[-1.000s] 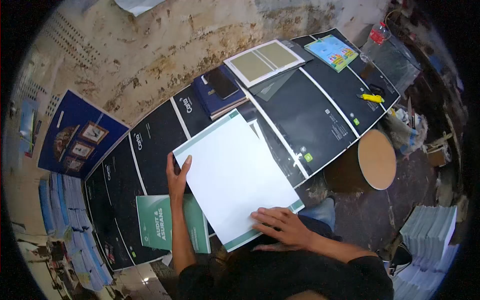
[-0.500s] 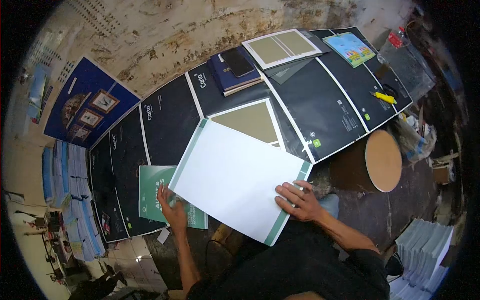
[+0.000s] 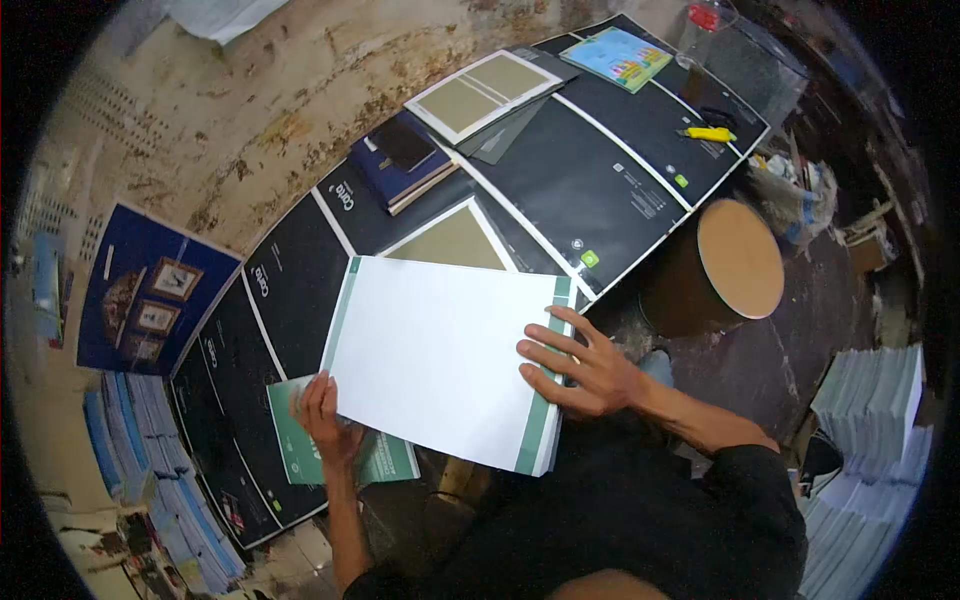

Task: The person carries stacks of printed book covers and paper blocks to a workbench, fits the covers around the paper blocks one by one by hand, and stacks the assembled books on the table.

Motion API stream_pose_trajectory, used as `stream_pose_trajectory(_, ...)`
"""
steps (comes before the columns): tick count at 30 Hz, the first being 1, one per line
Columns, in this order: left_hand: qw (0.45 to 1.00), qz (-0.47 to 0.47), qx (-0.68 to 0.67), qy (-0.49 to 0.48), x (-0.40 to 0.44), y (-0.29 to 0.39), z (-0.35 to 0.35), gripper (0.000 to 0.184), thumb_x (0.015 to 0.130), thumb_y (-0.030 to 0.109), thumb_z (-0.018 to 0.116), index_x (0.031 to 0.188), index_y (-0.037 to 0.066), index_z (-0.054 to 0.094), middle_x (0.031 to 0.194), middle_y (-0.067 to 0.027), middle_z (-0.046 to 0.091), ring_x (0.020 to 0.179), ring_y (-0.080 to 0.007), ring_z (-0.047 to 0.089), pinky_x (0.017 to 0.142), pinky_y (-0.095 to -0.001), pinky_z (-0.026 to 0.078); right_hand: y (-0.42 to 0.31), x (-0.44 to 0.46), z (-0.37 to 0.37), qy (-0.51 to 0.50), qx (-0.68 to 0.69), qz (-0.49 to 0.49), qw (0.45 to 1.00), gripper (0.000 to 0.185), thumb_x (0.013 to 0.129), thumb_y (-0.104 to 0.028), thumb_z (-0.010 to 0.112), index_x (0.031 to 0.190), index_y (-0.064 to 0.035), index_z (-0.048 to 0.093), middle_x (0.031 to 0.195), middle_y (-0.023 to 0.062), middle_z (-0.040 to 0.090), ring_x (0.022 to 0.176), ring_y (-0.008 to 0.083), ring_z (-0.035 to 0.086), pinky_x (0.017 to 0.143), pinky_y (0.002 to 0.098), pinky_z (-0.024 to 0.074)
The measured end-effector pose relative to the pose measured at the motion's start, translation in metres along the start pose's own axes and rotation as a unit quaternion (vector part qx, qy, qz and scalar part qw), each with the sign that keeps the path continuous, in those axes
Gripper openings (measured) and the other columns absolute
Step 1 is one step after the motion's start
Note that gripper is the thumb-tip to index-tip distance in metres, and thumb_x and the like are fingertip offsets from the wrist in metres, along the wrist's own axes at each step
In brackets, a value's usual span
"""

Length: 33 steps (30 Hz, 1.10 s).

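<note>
Between my hands is a book cover [image 3: 430, 350], its white side up, with green strips along its left and right ends. My left hand [image 3: 325, 415] has its fingers bent up against the cover's left end. On the right end, my right hand [image 3: 585, 370] grips the edge with its fingers on top; the thumb is hidden. A green printed cover [image 3: 295, 440] lies on the table, partly under my left hand and the white cover. Just behind, an olive-grey board with white borders [image 3: 450, 240] is partly covered.
Black sheeting [image 3: 610, 180] covers the table. A dark phone [image 3: 403, 145] rests on blue books [image 3: 375, 180]; bordered boards [image 3: 490, 90], a colourful booklet [image 3: 617, 58] and a yellow cutter [image 3: 710, 133] lie farther right. A brown drum [image 3: 740, 260] stands beside the table, paper stacks [image 3: 870, 400] at right.
The white cover has turned to lie more level and shifted slightly left. My left hand has come up against its left end; my right hand keeps its hold. The view has tilted.
</note>
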<state>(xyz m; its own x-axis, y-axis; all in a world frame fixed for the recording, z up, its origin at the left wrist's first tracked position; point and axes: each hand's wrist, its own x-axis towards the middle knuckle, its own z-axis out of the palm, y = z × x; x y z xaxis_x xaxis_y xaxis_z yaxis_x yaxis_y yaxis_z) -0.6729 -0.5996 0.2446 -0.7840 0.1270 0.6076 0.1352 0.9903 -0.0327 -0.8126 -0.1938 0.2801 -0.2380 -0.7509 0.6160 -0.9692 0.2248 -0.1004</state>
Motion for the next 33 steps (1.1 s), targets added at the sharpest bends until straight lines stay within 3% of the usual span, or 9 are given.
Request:
stream_pose_trajectory(3, 0.994, 0.046, -0.089, -0.052, 0.062, -0.026, -0.041, 0.078, 0.083, 0.066, 0.059, 0.13, 0.004, 0.055, 0.131, -0.0178, 0.056, 0.123, -0.0359, 0.054, 0.103, -0.0528, 0.039, 0.014, 0.01, -0.013, -0.004, 0.022, 0.019, 1.0, 0.045, 0.088, -0.031, 0.065, 0.121, -0.0018, 0.057, 0.126, 0.0198, 0.06, 0.121, 0.0319, 0.058, 0.105, 0.0514, 0.0448)
stream_pose_trajectory(9, 0.895, 0.011, -0.376, -0.239, 0.26, -0.01, -0.116, 0.068, 0.054, 0.012, 0.087, 0.114, 0.002, 0.058, 0.106, -0.0094, 0.063, 0.1, -0.0228, 0.061, 0.09, -0.0335, 0.046, 0.002, 0.002, -0.032, 0.121, 0.163, 0.19, 0.961, 0.071, 0.062, -0.035, 0.089, 0.115, 0.0052, 0.064, 0.098, 0.0152, 0.073, 0.086, 0.0231, 0.073, 0.076, 0.0309, 0.0577)
stream_pose_trajectory(11, 0.853, -0.016, -0.478, -0.211, 0.287, -0.007, -0.094, 0.07, 0.059, 0.025, 0.088, 0.117, 0.001, 0.057, 0.11, -0.0076, 0.063, 0.106, -0.0188, 0.059, 0.093, -0.0325, 0.044, -0.023, 0.016, -0.043, 0.136, 0.135, 0.195, 0.962, 0.069, 0.064, -0.034, 0.092, 0.113, 0.0058, 0.065, 0.101, 0.0172, 0.072, 0.09, 0.0237, 0.072, 0.08, 0.032, 0.0576)
stream_pose_trajectory(14, 0.864, 0.008, -0.455, -0.215, 0.322, -0.004, -0.025, 0.065, 0.073, 0.037, 0.079, 0.125, 0.005, 0.055, 0.111, -0.0069, 0.06, 0.103, -0.016, 0.057, 0.093, -0.0306, 0.043, -0.071, 0.022, -0.04, 0.197, 0.508, 0.572, 0.613, 0.071, 0.064, -0.017, 0.093, 0.12, 0.0065, 0.057, 0.114, 0.0194, 0.066, 0.103, 0.0248, 0.066, 0.09, 0.0403, 0.0561)
stream_pose_trajectory(18, 0.762, -0.067, -0.483, -0.426, 0.343, 0.018, 0.069, 0.063, 0.073, 0.032, 0.086, 0.124, 0.009, 0.055, 0.095, -0.0037, 0.062, 0.087, -0.0116, 0.059, 0.077, -0.0267, 0.047, -0.08, 0.016, -0.026, 0.139, 0.586, 0.628, 0.493, 0.078, 0.071, -0.028, 0.089, 0.127, 0.0076, 0.048, 0.118, 0.019, 0.062, 0.108, 0.0249, 0.063, 0.095, 0.0418, 0.0526)
stream_pose_trajectory(23, 0.833, -0.028, -0.375, -0.405, 0.336, 0.044, 0.123, 0.079, 0.063, 0.051, 0.088, 0.121, 0.004, 0.06, 0.113, -0.0164, 0.064, 0.105, -0.024, 0.061, 0.092, -0.036, 0.048, -0.087, 0.009, 0.002, 0.102, 0.611, 0.711, 0.333, 0.094, 0.074, -0.044, 0.084, 0.136, 0.0069, 0.037, 0.123, 0.0195, 0.057, 0.114, 0.0248, 0.057, 0.096, 0.0386, 0.0497)
stream_pose_trajectory(28, 0.926, 0.008, -0.267, -0.268, 0.292, 0.051, 0.068, 0.084, 0.072, 0.044, 0.083, 0.133, -0.002, 0.048, 0.136, -0.0243, 0.053, 0.128, -0.0387, 0.049, 0.108, -0.0438, 0.039, -0.084, 0.011, 0.012, 0.038, 0.618, 0.698, 0.359, 0.085, 0.087, -0.033, 0.074, 0.143, 0.0026, 0.02, 0.135, 0.0193, 0.043, 0.123, 0.0298, 0.052, 0.101, 0.0491, 0.0491)
stream_pose_trajectory(31, 0.952, -0.063, -0.235, -0.184, 0.235, 0.034, 0.055, 0.079, 0.076, 0.037, 0.082, 0.136, -0.002, 0.047, 0.139, -0.0253, 0.05, 0.131, -0.0379, 0.048, 0.11, -0.0435, 0.037, -0.09, 0.004, 0.03, 0.038, 0.605, 0.679, 0.414, 0.071, 0.087, -0.045, 0.072, 0.133, 0.0026, 0.047, 0.124, 0.0148, 0.06, 0.112, 0.0254, 0.059, 0.097, 0.0346, 0.0476)
stream_pose_trajectory(33, 0.954, -0.136, -0.232, -0.136, 0.183, 0.031, 0.045, 0.077, 0.081, 0.03, 0.079, 0.141, -0.001, 0.043, 0.143, -0.0253, 0.047, 0.134, -0.0375, 0.044, 0.112, -0.0423, 0.034, -0.077, -0.015, 0.027, -0.255, 0.717, 0.37, 0.533, 0.047, 0.094, -0.036, 0.065, 0.121, 0.0021, 0.06, 0.119, 0.0124, 0.065, 0.111, 0.0224, 0.06, 0.098, 0.0352, 0.0471)
